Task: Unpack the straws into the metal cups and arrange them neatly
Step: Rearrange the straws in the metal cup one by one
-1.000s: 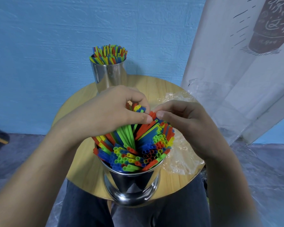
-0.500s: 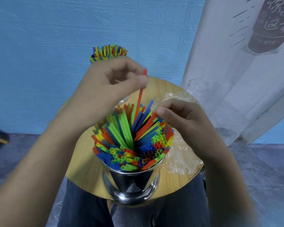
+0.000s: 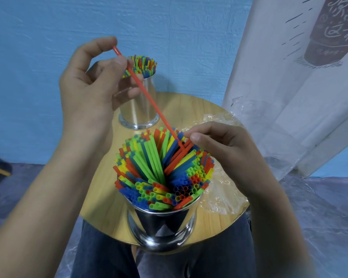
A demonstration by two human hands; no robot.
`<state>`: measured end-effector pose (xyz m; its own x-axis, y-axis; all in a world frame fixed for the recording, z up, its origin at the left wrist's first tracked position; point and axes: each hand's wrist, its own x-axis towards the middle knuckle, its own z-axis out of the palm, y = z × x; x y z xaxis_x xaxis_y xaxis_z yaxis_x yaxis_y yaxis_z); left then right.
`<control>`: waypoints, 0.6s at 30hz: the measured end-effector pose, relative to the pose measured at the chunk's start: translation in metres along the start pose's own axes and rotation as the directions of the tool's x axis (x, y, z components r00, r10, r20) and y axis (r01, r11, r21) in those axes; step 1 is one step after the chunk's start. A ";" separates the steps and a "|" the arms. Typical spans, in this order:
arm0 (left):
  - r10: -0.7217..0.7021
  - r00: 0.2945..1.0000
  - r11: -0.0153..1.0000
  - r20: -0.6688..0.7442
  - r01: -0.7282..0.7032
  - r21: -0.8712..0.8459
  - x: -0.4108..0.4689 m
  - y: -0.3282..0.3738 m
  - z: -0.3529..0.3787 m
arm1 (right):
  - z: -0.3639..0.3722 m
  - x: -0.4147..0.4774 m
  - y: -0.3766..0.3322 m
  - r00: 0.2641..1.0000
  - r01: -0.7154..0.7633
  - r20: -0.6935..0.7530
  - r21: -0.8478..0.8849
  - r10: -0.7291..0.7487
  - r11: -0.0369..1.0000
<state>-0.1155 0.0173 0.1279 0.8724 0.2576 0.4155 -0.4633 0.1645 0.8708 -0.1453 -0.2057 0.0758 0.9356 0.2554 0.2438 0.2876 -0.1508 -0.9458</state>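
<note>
Left hand (image 3: pixel 88 93) pinches red straw (image 3: pixel 149 97) between thumb and forefinger, its lower end among straws (image 3: pixel 159 173) in near cup (image 3: pixel 163 227) on counter (image 3: pixel 100 197). Right hand (image 3: pixel 229 153) fingers curled at the bunch; grip cannot be told.

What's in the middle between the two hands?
In the head view, one long red straw slants from the left hand down toward the right hand; the far metal cup stands behind it.
</note>
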 end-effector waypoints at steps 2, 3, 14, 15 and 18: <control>-0.016 1.000 1.000 -0.020 0.016 -0.022 -0.001 -0.003 -0.001 | 0.000 0.000 0.000 1.000 0.004 -0.004 -0.009 -0.004 1.000; -0.035 0.999 0.999 -0.036 0.033 -0.038 -0.001 -0.004 -0.001 | 0.000 0.000 0.001 1.000 0.010 -0.007 -0.018 -0.010 1.000; -0.245 0.969 0.965 -0.036 0.240 -0.107 -0.004 -0.021 -0.006 | 0.001 -0.002 -0.001 0.964 0.193 -0.215 0.161 -0.157 0.968; -0.252 0.968 0.964 -0.003 0.251 -0.085 -0.004 -0.021 -0.006 | 0.001 -0.002 -0.002 0.955 0.212 -0.247 0.188 -0.162 0.959; -0.283 0.954 0.959 0.099 0.285 -0.009 -0.005 -0.020 -0.007 | -0.001 -0.003 -0.005 0.921 0.262 -0.356 0.262 -0.159 0.929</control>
<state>-0.1119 0.0193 0.1061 0.9787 0.1051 0.1764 -0.1971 0.2395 0.9507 -0.1490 -0.2061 0.0800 0.8887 -0.0804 0.4513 0.4583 0.1769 -0.8710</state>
